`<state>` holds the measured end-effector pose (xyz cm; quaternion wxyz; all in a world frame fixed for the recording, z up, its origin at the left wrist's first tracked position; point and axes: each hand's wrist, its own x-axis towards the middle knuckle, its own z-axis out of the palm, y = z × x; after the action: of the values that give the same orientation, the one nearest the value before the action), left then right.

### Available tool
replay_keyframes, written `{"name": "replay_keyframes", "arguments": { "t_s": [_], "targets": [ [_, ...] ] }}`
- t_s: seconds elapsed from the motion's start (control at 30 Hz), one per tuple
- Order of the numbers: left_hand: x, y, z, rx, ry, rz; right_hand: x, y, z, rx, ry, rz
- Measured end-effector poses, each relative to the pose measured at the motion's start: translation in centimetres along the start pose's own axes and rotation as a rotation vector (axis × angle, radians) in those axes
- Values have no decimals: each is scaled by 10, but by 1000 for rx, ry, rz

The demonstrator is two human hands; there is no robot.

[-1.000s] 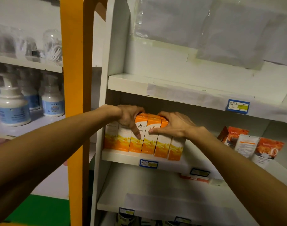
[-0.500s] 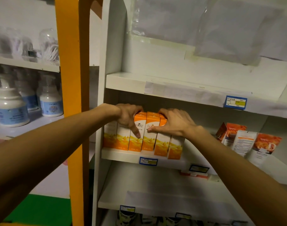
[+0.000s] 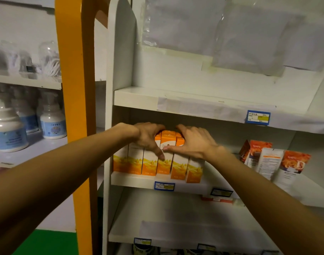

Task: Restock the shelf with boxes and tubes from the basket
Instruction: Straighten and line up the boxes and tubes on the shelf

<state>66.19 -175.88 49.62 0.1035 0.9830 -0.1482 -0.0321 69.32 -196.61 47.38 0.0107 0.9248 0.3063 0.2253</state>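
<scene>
Hands, left (image 3: 148, 138) and right (image 3: 193, 142), clasp tall orange-and-white cardboard boxes (image 3: 164, 159) on the white shelf (image 3: 135, 179); uneven squeezing could topple the row off its edge.

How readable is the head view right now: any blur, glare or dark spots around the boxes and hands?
Head view: dim and greenish overall; the orange boxes are fairly sharp, though their print is too small to read. Shadow fills the recess behind the left hand and right hand. The pump bottles at far left are soft, and the upright edges bow from the wide lens. Clear plastic sheets above catch faint glare.
</scene>
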Motion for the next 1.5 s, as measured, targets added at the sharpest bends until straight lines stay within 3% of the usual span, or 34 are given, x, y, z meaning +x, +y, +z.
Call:
{"name": "replay_keyframes", "arguments": {
  "t_s": [0.4,0.6,0.83,1.13,1.27,1.5],
  "targets": [
    [7,-6,-1,-127,-7,1,-5,0,2,-34,95,-31],
    [12,-1,-1,-67,-55,-44,-5,-2,2,-105,121,-32],
    [12,7,-1,11,-67,-67,-3,-7,6,-11,234,113],
    [15,26,0,-23,-4,8,-1,6,-10,376,126,296],
    [19,33,4,-58,16,26,0,11,-5,403,50,287],
    [26,42,7,4,62,15,7,4,-1,339,111,308]
  ]
}}
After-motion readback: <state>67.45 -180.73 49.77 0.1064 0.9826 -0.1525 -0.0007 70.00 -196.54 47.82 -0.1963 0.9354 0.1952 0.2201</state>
